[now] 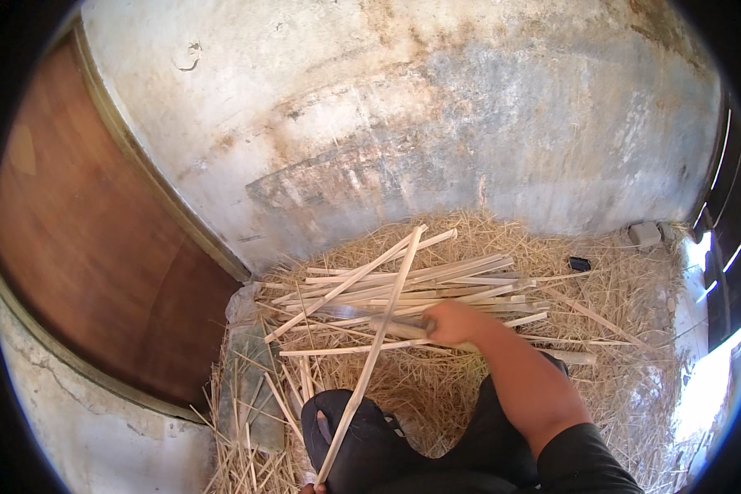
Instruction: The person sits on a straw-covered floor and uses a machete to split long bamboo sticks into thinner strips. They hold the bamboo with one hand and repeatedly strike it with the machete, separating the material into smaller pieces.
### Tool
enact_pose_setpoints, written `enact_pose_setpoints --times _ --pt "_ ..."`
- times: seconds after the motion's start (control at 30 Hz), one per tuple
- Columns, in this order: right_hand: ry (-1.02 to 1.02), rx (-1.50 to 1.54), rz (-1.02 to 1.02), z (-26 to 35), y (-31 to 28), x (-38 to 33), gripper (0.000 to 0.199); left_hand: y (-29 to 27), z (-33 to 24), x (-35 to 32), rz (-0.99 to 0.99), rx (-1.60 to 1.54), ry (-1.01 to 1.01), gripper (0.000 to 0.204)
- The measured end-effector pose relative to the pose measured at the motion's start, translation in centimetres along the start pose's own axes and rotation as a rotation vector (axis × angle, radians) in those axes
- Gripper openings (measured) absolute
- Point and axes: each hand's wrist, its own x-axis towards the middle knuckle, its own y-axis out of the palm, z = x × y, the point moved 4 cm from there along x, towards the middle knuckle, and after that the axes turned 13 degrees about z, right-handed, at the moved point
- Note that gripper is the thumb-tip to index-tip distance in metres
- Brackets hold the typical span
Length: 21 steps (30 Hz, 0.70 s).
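Observation:
My left hand (313, 488), only partly in view at the lower edge, is closed on the near end of a long pale bamboo strip (373, 356). The strip slants up and away across my black-clad leg and over a pile of similar strips (477, 267). Above the pile, my right hand (453, 322) is wrapped round the wooden handle of a knife (401, 328). Its greyish blade points left, is somewhat blurred, and passes behind the held strip. Whether blade and strip touch, I cannot tell.
Straw and shavings (609, 309) cover the floor. A stained wall (469, 140) rises behind the pile, with a brown wooden door (107, 222) at left. On the right lie a small black object (580, 264) and a grey block (645, 235), near a slatted dark screen (729, 239).

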Motion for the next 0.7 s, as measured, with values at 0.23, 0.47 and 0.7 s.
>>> enact_pose_setpoints --times 0.23,0.47,0.7 --pt "0.197 0.213 -0.069 -4.0 -1.5 -0.2 0.037 1.5 2.1 0.9 -0.026 0.047 0.051 0.042" --pt "-0.142 -0.197 0.155 4.6 1.8 -0.2 0.039 1.0 1.8 0.2 0.077 0.125 -0.052 0.047" --pt "0.181 0.153 -0.13 -2.7 -2.5 -0.2 0.038 0.3 1.3 0.8 0.145 0.064 -0.158 0.053"
